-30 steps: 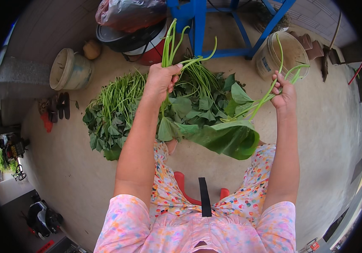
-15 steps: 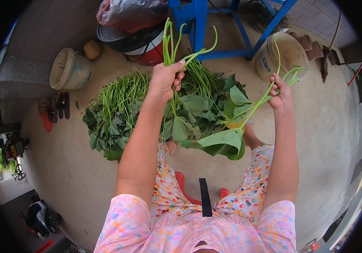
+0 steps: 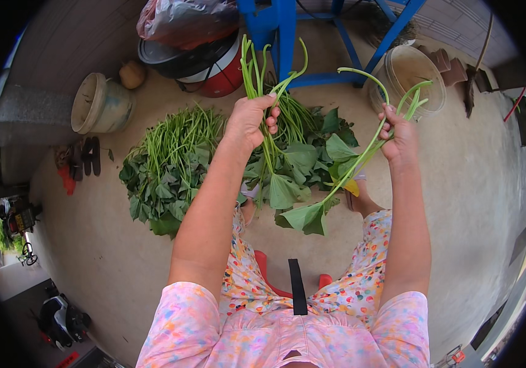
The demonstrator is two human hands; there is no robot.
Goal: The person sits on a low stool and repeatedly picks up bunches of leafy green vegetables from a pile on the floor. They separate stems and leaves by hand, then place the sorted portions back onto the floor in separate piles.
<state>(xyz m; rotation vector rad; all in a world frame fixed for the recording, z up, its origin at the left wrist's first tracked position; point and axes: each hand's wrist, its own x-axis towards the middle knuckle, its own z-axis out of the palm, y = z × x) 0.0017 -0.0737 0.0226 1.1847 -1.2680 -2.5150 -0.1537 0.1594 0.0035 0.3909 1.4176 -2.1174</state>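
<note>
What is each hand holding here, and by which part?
Left hand: a bunch of leafy greens, gripped around its stems. Right hand: a few leafy stalks, gripped near their leafless ends.

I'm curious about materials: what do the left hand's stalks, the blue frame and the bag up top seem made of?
Stalks: fresh plant matter, smooth and green, bending in curves. Blue frame: probably painted metal, evenly coloured. Bag: likely thin plastic, crinkled and shiny.
</note>
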